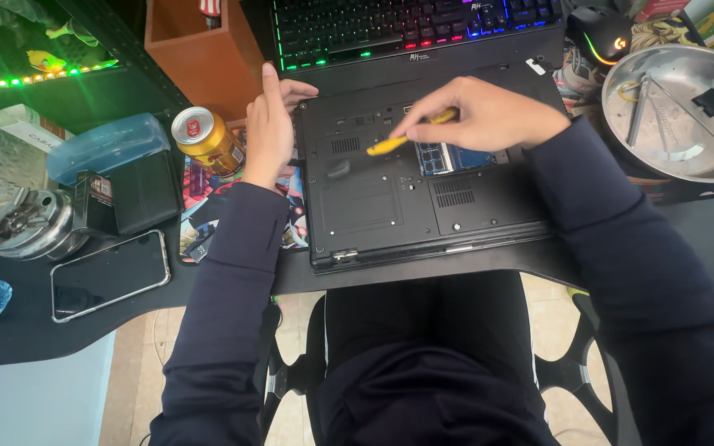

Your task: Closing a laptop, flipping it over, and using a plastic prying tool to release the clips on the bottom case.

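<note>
A black laptop [398,198] lies upside down on the desk, with an opened bay showing a blue circuit board [456,158]. My right hand [481,111] grips a yellow pry tool [398,142] whose tip rests on the laptop's underside just left of the open bay. At the laptop's upper left edge is my left hand [270,124], its fingers partly curled against the corner and holding nothing.
A backlit keyboard [406,25] sits behind the laptop. A metal bowl [671,161] with small parts and a mouse [609,37] are at the right. A drink can [207,139], a blue case [105,149], a phone [109,272] and a metal grinder [30,223] lie left.
</note>
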